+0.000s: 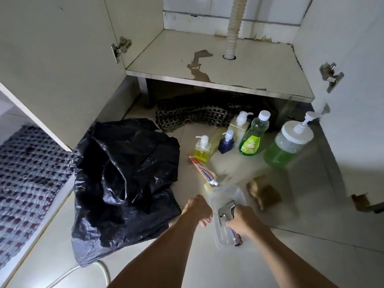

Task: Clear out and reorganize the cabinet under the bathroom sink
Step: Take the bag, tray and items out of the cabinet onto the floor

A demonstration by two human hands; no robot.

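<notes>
Low in the frame's centre, the left hand point(198, 209) is gripping the rim of a clear plastic tray point(226, 215) on the floor, fingers curled over its edge. The right hand point(242, 220) is clamped on a metal tool point(226, 210) over the tray. Above, the cabinet shelf point(220, 65) is standing open; bottles, including a green dish-soap bottle point(252, 136), are clustering right of centre beside a black trash bag point(124, 177).

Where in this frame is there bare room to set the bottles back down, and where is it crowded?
The cabinet shelf is bare around the drain hose, apart from a peeled stain. Bare floor tile lies between the black bag and the small yellow pump bottle. Crowded: the bottle cluster beside the large green dispenser.
</notes>
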